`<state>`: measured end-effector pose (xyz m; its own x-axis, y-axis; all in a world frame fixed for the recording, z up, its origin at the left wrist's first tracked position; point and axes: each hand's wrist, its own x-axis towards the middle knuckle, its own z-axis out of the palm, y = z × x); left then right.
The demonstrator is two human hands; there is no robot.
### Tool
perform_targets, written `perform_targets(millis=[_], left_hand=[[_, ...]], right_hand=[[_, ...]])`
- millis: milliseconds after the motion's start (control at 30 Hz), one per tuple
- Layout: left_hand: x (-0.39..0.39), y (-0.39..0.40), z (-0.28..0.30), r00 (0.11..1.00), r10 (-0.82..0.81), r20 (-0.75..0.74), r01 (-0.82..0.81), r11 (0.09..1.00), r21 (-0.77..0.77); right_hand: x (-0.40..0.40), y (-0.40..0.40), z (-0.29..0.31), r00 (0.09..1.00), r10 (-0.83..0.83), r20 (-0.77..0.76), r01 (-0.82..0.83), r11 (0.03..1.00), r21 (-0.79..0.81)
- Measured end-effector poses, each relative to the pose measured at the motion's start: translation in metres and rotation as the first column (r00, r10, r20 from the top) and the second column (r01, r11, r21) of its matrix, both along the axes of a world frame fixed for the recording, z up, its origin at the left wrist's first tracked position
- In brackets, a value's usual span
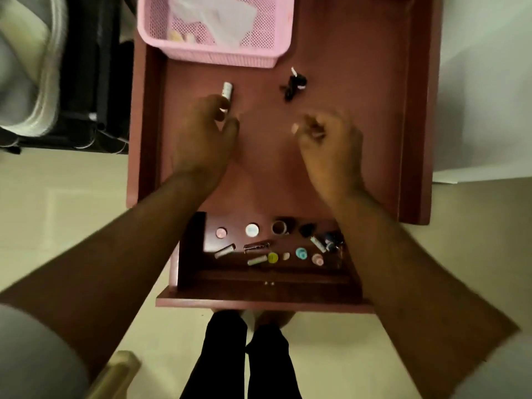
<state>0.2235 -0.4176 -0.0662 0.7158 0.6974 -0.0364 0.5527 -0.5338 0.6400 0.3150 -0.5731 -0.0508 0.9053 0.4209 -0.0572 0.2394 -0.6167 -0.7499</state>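
On tabletop, basket at rear; tube before it; cord right of tube. Open drawer nearest, holding small containers.

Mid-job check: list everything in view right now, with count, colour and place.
table: one, reddish-brown, centre
basket: one, pink mesh, table's far edge, white sheets inside
silver tube: one, silver-white, near side of the basket
black bundle: one, black with white bits, right of the tube, blurred
drawer: one, reddish-brown, open at the near edge
caps and tubes: about a dozen, mixed colours, in the drawer
dark frame: one, black, left of the table
legs: two, black-clad, bottom
left hand: pinches the tube's near end
right hand: curled above the table's middle; grip too blurred to judge
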Motion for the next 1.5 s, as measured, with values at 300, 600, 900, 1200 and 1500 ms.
perform_targets(millis=[300,600,900,1200,1500], left_hand=[[0.038,0.039,-0.022,0.980,0.069,-0.187,-0.096,0.985,-0.141],[-0.096,-0.067,0.016,0.989,-0.144,0.016,0.134,0.868,-0.479],[-0.147,-0.084,-0.096,0.779,-0.323,-0.538,0.144,0.927,-0.347],[-0.142,-0.079,-0.142,0.680,-0.376,-0.629,0.301,0.926,-0.228],[-0.149,-0.075,-0.132,0.706,-0.397,-0.586,0.347,0.916,-0.202]], right_hand=[[0.069,0.046,-0.050,0.988,0.145,0.046,-0.128,0.956,-0.263],[-0.095,-0.065,-0.010,0.958,0.234,-0.168,-0.226,0.972,0.062],[-0.132,-0.116,-0.108,0.888,0.106,-0.448,-0.285,0.890,-0.355],[-0.135,-0.100,-0.141,0.916,0.120,-0.382,-0.319,0.797,-0.514],[-0.126,-0.112,-0.128,0.931,0.172,-0.321,-0.331,0.767,-0.550]])
